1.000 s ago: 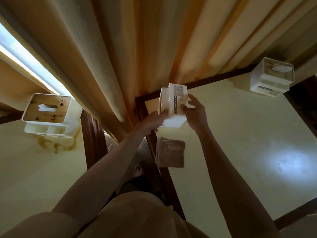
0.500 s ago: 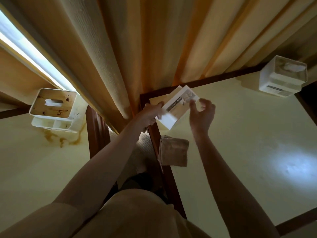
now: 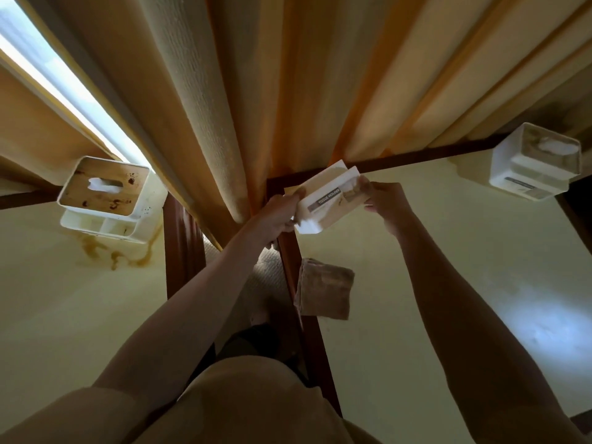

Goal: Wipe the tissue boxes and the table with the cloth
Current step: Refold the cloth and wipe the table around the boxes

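Note:
A white tissue box [image 3: 330,200] labelled "TISSUE HOLDER" is held tilted above the far left corner of the right table [image 3: 448,283]. My left hand [image 3: 275,219] grips its left end and my right hand [image 3: 384,203] pinches its right end. A folded brown cloth [image 3: 325,291] lies on the right table near its left edge, below the box. A stained tissue box [image 3: 105,200] with a wooden lid stands on the left table [image 3: 64,315]. Another white tissue box [image 3: 535,165] stands at the far right corner of the right table.
Brown spill stains [image 3: 112,251] mark the left table in front of the stained box. Heavy yellow curtains [image 3: 288,91] hang behind both tables. A narrow gap with carpet [image 3: 266,270] and dark wooden table edges separates the tables, and my legs stand in it.
The held box has been turned from upright to a flatter tilt with its label facing up. My right hand moved from its front to its right end.

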Action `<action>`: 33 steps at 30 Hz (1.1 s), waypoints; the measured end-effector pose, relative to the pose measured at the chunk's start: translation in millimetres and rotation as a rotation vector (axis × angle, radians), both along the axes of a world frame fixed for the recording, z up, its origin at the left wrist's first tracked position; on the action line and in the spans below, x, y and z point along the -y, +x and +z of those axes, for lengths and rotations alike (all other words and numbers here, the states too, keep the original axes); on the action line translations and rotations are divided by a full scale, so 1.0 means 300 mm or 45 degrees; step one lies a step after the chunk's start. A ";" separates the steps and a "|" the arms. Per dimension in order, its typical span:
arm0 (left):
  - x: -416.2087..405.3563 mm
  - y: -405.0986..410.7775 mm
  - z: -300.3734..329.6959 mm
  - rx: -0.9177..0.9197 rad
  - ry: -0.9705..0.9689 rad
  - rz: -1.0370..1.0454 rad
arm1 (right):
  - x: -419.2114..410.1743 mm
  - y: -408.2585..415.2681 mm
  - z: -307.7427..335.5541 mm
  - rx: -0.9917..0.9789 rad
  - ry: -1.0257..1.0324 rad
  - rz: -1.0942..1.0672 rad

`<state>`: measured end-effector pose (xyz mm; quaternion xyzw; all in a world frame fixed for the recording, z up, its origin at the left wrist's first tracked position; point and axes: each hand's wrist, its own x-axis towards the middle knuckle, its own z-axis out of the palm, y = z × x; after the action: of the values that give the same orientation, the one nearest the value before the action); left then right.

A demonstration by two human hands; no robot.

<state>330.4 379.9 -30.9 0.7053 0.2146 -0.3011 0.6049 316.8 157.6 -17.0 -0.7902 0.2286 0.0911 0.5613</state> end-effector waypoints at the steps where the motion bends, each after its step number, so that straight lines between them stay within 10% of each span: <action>1: -0.006 -0.010 0.010 0.092 0.087 -0.034 | -0.005 -0.003 -0.010 -0.004 0.047 -0.002; 5: 0.013 -0.095 0.023 0.270 0.417 -0.156 | -0.022 -0.020 -0.056 -0.023 0.156 0.042; 14: 0.120 -0.205 -0.136 0.683 0.314 0.039 | -0.048 -0.025 -0.129 0.010 0.097 0.051; 33: 0.052 -0.223 -0.219 0.839 0.422 -0.158 | -0.076 -0.009 -0.253 0.032 0.129 -0.464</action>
<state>263.6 364.1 -96.6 0.8643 0.0113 -0.0552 0.4997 313.9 180.3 -92.9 -0.7075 0.3559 -0.0105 0.6104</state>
